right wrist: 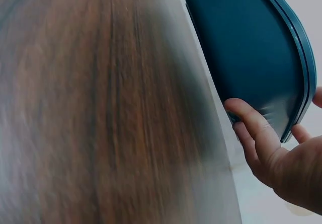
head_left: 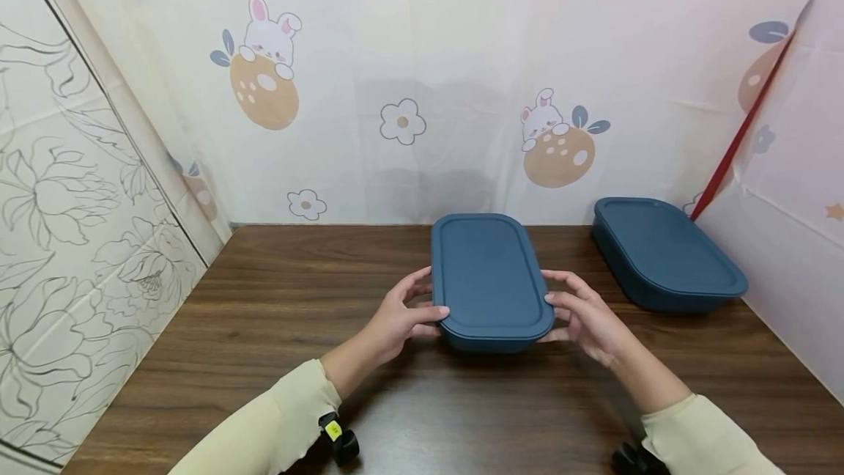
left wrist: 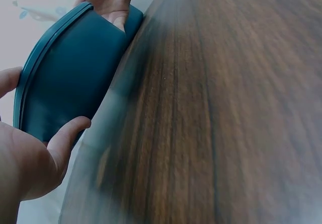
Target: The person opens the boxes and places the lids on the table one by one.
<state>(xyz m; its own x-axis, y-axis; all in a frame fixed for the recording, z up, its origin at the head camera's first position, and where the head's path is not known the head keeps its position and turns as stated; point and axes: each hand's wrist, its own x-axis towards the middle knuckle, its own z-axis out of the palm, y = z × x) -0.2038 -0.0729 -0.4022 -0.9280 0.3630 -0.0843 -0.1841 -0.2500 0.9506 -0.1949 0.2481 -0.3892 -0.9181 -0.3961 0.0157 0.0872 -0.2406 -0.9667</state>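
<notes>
A blue rectangular food container (head_left: 489,277) with a rounded, rimmed lid lies lengthwise between both hands in the head view. My left hand (head_left: 404,317) grips its left side, the thumb at the lid's rim and the other fingers along the wall. On the opposite side my right hand (head_left: 585,319) holds the near right corner, with fingers spread along the side. The left wrist view shows the container's smooth side wall (left wrist: 75,68) with a thumb and fingers around its corner. Whether its base touches the table cannot be told.
A second blue lidded container (head_left: 672,248) stands at the back right of the brown wooden table (head_left: 297,306). Behind the table hangs a pale curtain (head_left: 422,35) with rabbit prints. A flower-patterned panel (head_left: 79,240) borders the left, and pale cloth (head_left: 791,167) the right.
</notes>
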